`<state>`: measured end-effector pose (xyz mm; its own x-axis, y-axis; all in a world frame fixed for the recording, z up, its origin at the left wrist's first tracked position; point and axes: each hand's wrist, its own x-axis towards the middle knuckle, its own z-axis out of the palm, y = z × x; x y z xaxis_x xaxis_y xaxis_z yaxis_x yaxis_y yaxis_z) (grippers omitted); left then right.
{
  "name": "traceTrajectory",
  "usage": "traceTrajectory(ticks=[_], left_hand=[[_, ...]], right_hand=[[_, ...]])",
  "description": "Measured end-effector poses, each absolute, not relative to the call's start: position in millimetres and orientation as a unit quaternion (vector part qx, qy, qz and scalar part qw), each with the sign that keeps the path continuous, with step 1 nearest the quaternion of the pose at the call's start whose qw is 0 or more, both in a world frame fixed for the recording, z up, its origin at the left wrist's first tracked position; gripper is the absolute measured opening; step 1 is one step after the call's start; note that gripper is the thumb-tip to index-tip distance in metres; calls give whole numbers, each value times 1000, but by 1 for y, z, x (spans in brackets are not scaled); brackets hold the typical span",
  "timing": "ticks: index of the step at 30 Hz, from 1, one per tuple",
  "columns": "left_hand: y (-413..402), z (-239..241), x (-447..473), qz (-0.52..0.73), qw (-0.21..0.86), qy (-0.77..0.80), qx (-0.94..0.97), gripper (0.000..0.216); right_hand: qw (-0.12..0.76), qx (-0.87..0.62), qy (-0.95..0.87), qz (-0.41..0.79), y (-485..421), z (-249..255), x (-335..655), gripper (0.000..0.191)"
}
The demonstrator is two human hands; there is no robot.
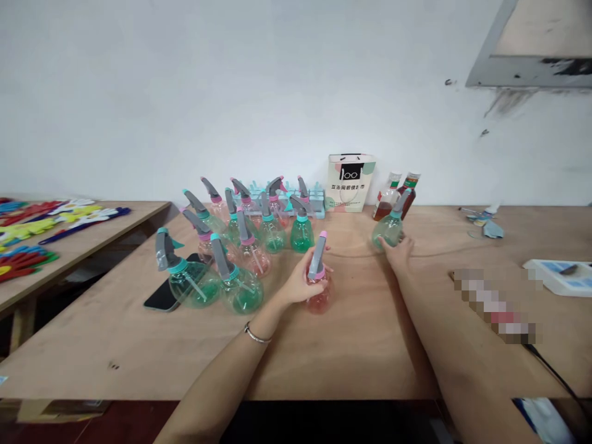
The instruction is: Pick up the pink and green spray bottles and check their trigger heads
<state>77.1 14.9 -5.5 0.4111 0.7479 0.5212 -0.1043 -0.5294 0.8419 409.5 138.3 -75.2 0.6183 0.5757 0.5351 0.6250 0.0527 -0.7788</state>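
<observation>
My left hand (308, 277) is wrapped round a pink spray bottle (319, 300) with a grey trigger head, near the middle of the table. Farther off to the right, my right hand (396, 251) grips a green spray bottle (387, 229) by its round body. Several more pink and green spray bottles stand grouped left of my hands; a green one (303, 237) is closest to my left hand. At the group's front left, another green spray bottle (192, 283) leans or stands beside a dark phone (164, 296).
Behind the bottles sits a light-blue rack (317, 203). A paper bag (346, 191) and two bottles of brown-red liquid (382, 206) stand by the wall. To the right lie a pixelated item (497, 305) with a cable and a white tray (562, 277). Colourful flower shapes (60, 225) cover a side table.
</observation>
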Motion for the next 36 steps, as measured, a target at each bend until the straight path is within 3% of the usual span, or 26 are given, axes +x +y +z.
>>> traceTrajectory(ticks=[11, 19, 24, 30, 36], left_hand=[[16, 12, 67, 510, 490, 257, 659, 48], [15, 5, 45, 429, 617, 171, 636, 48], [12, 5, 43, 471, 643, 143, 587, 43], [10, 11, 48, 449, 656, 148, 588, 55], [4, 6, 54, 431, 670, 124, 592, 40]], right_hand=[[588, -587, -534, 157, 42, -83, 325, 82], [571, -556, -573, 190, 26, -80, 309, 78], [572, -548, -579, 194, 26, -78, 312, 78], [571, -549, -580, 192, 25, -77, 311, 76], [569, -546, -584, 193, 25, -77, 312, 76]])
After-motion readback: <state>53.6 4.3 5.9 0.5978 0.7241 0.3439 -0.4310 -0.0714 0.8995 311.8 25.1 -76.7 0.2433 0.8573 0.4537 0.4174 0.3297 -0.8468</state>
